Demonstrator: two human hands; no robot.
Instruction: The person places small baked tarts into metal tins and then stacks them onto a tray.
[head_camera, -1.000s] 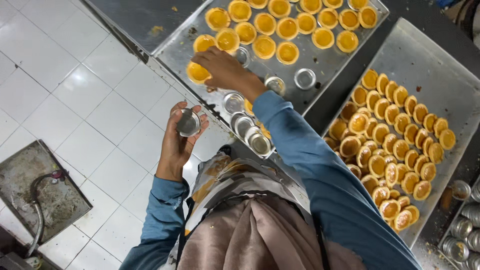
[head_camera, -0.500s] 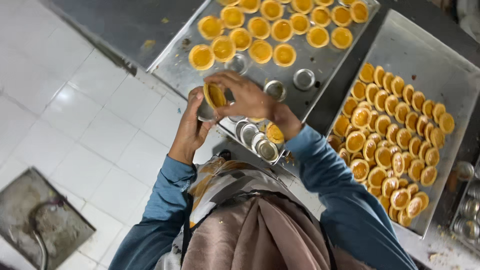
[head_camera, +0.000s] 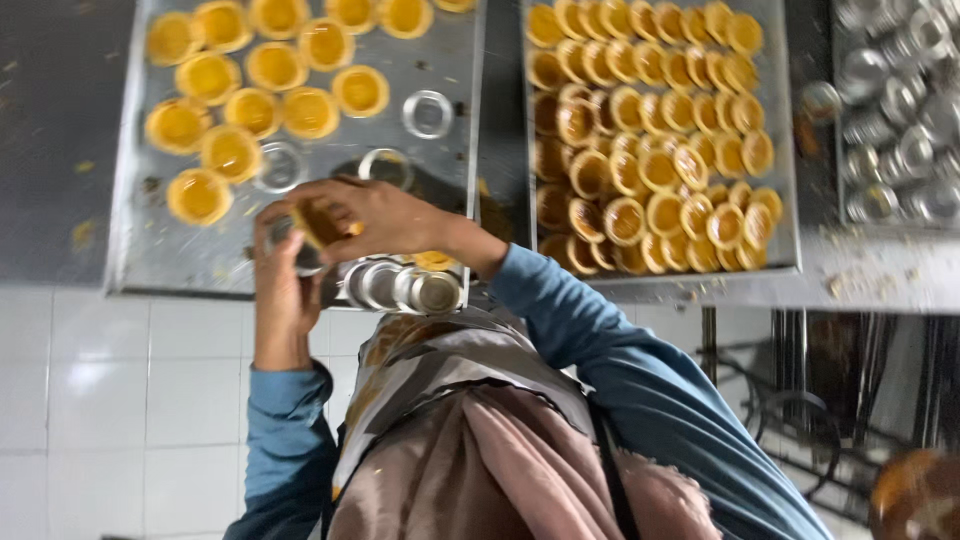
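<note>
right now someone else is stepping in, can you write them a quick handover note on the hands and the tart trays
Left hand: raised over the near edge of the left tray, wrapped around a small metal mould.
Right hand: fingers pinching a yellow tart shell at that mould.
Left tray: about a dozen shells laid out in its far part, three empty metal rings lying loose, a row of metal moulds along the near edge.
Right tray: packed with shells.
Far right: a heap of empty moulds.
Left to do: the near part of the left tray is still bare.
</note>
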